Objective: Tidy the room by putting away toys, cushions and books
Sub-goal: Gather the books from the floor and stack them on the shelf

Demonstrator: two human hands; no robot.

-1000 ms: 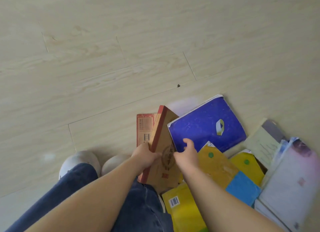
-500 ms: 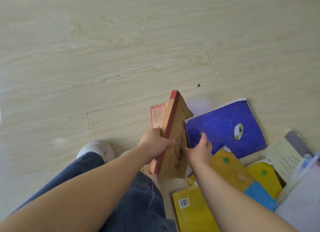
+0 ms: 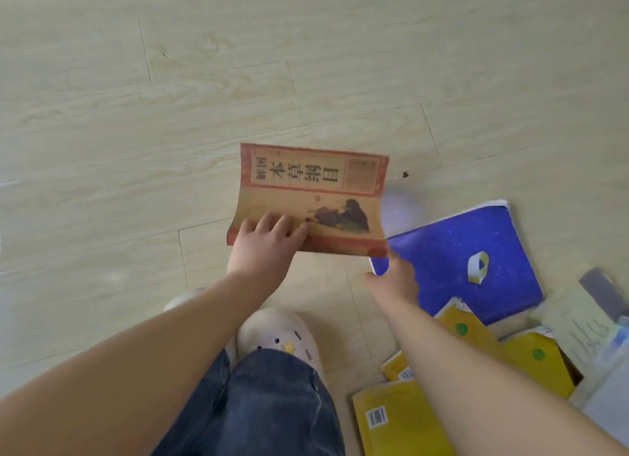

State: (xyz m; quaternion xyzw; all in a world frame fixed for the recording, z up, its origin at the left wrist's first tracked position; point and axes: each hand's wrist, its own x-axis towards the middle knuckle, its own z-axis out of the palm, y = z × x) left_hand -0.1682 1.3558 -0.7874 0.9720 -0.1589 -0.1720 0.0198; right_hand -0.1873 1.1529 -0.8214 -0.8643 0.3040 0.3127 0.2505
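Above the pale wood-plank floor (image 3: 170,115), a person's left hand (image 3: 269,241) grips the near corner of a tan, red-bordered paperback book (image 3: 313,196), held cover-up clear of the boards. The right hand (image 3: 394,278) is at the near corner of a deep-blue softcover book (image 3: 476,251) lying flat beside a heap of yellow books (image 3: 401,421); whether its fingers have closed on it cannot be told. The step looks like gathering books, and the next move likely calls for a firm pinch on that blue corner to lift it.
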